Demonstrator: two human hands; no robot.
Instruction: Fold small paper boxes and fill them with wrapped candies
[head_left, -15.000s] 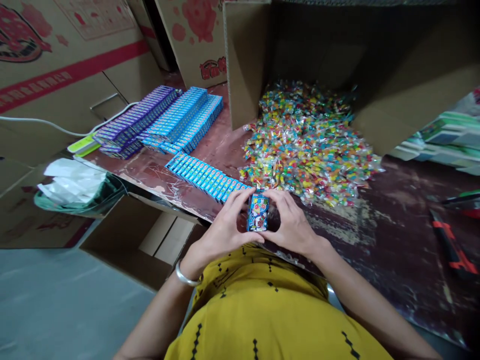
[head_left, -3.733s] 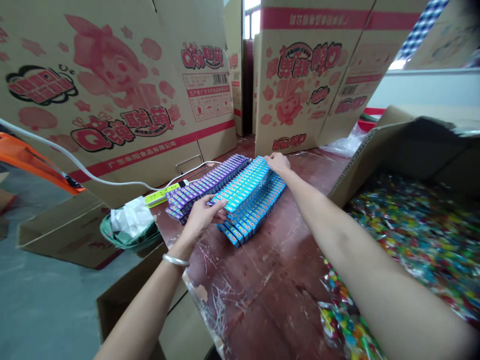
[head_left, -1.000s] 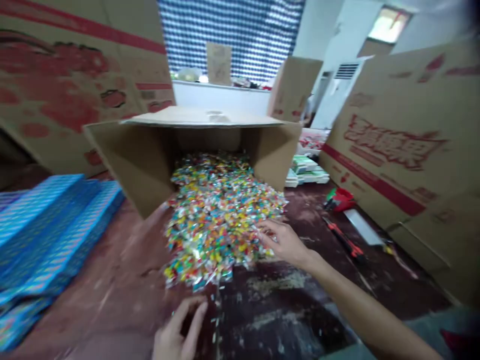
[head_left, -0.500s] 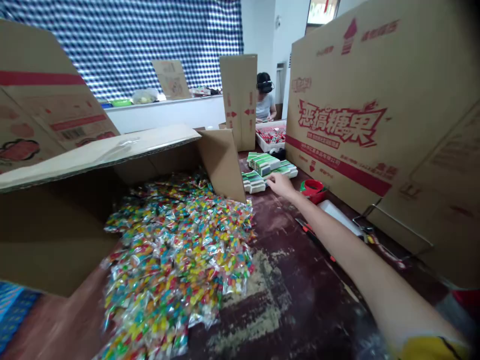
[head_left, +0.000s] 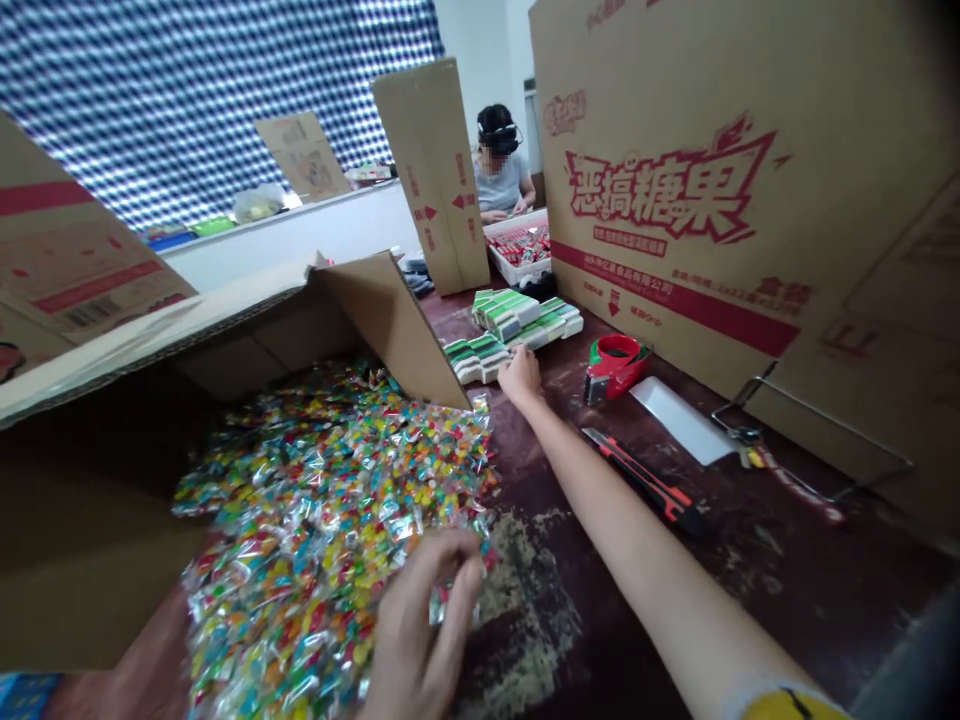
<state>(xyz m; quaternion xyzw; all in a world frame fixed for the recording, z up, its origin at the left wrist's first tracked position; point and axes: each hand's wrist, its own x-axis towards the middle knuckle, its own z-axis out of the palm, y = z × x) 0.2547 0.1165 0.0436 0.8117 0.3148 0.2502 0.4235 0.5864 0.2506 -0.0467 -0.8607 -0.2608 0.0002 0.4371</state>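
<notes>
My right hand (head_left: 521, 375) reaches forward and touches the near end of a low stack of green-and-white flat card pieces (head_left: 476, 358). Its fingers look bent together, and the fingertips are partly hidden, so what lies between them does not show. More of these green-and-white bundles (head_left: 525, 315) lie just behind. My left hand (head_left: 424, 625), somewhat blurred, is low in front over the pile of clear candy packets (head_left: 322, 520). Thumb and forefinger curve apart with a gap, and nothing shows between them. The packets, full of multicoloured candies, spill from a cardboard carton (head_left: 409, 330) lying on its side.
A large printed carton (head_left: 660, 200) stands along the right. Before it lie a red tape dispenser (head_left: 616, 365), a white flat piece (head_left: 682, 420), a box cutter (head_left: 649, 480) and keys (head_left: 750, 455). Farther back, a co-worker (head_left: 499, 180) sits behind a white basket (head_left: 517, 250) of red packets.
My left hand has come into view at the bottom, over the packets. My right hand stays by the green-and-white stack, while the view has shifted and tilted.
</notes>
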